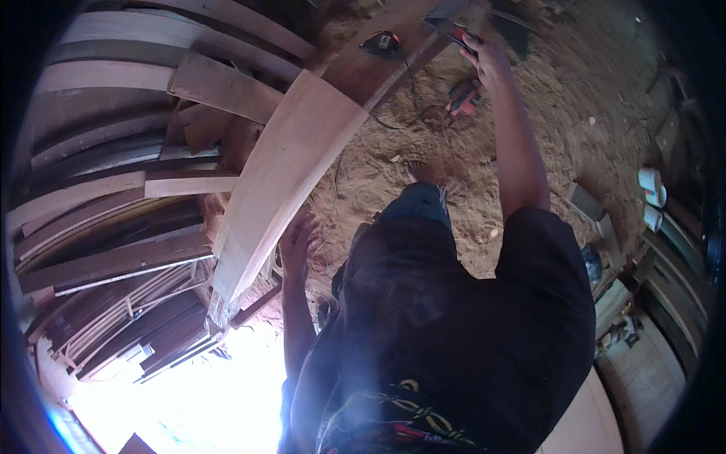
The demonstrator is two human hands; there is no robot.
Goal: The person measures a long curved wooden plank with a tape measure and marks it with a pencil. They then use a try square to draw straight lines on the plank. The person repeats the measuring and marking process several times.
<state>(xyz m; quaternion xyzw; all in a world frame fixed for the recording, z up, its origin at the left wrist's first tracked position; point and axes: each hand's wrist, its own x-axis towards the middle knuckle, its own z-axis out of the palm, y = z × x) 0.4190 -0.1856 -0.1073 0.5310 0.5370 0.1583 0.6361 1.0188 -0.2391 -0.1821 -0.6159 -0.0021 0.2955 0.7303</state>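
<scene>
My right hand [490, 62] is stretched out to the far end of the bench. Its fingers are closed round a flat dark tool with a red and black handle [458, 34]; its exact kind is not clear. My left hand [298, 236] hangs beside the edge of a long pale wooden board [291, 144], fingers apart, with nothing seen in it. The board lies lengthwise on a brown wooden bench top [344, 66]. Beyond the board's far end sits a small black and orange tape measure [382, 44].
Stacked planks [113, 76] fill the left side, one wood piece [223, 87] reaching the board. A red power tool [463, 98] and its cord lie on the sawdust-covered floor [575, 113]. White cylindrical containers [650, 193] and more boards [650, 356] stand at the right.
</scene>
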